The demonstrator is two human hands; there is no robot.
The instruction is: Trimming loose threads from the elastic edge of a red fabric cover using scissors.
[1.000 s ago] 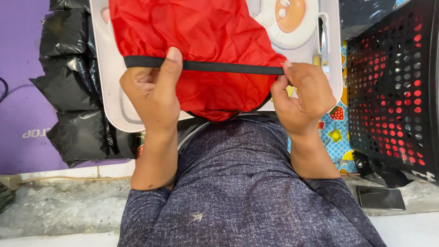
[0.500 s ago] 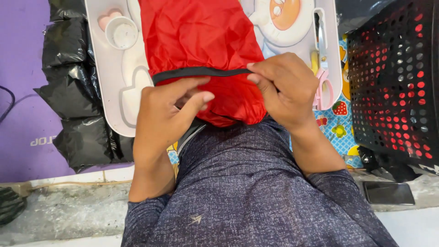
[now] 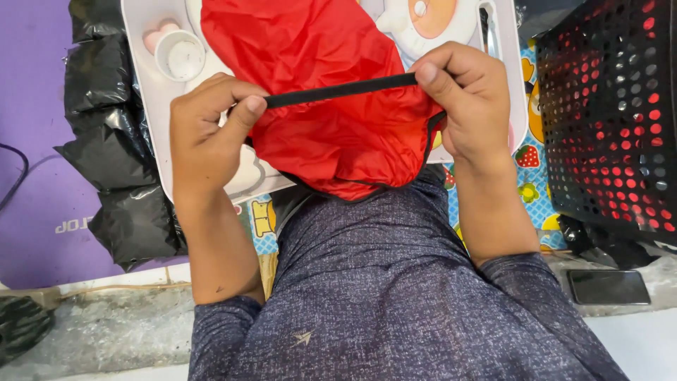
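Left hand and right hand each pinch the black band of a red cloth bag, grip clamped on it at both ends, band stretched taut between them and sloping up to the right. Bag lies over a white tray, its lower end hanging past the near rim toward the person's grey shirt. Small white cup sits in the tray's far left part, just left of the bag; contents can't tell. Black perforated basket stands right, close to the right hand, red showing through its holes. Black plastic bags crowd the tray's left edge. Purple mat far left. Dark phone lies near right.
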